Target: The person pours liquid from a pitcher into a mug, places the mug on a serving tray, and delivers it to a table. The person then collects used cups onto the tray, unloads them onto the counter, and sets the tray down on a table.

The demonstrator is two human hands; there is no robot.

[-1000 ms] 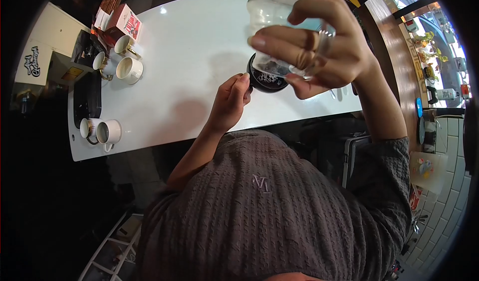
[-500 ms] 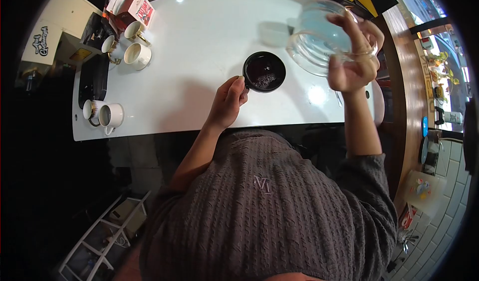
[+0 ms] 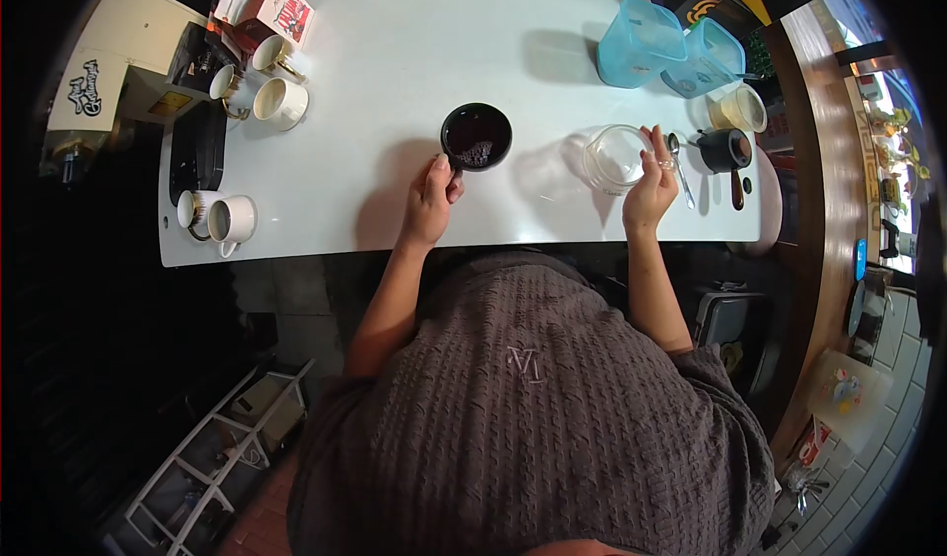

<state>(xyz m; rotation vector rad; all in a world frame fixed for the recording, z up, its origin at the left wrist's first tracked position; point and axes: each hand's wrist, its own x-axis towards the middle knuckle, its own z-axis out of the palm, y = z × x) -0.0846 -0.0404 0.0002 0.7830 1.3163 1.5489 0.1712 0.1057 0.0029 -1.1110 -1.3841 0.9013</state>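
Observation:
My left hand [image 3: 431,201] is closed on the handle of a black cup [image 3: 500,122]. Dark liquid with bubbles on its surface fills part of the cup, which is held above the white table. To the right, a clear glass carafe [image 3: 610,157] is upright, low at the tabletop. My right hand [image 3: 651,194] is at its handle, fingers pointing up along the side and apparently around the handle. Just beyond that hand lies a metal spoon [image 3: 683,173].
Two blue plastic containers [image 3: 631,48] stand at the back right. Nearby are a tub [image 3: 738,112] and a black-headed portafilter [image 3: 725,151]. Several white mugs [image 3: 280,104] and a red-and-white box [image 3: 281,11] occupy the left side of the white table [image 3: 414,43].
The glass carafe has come down from a raised, tilted position to upright at the tabletop, with my right hand. My left hand and the black cup have shifted slightly left.

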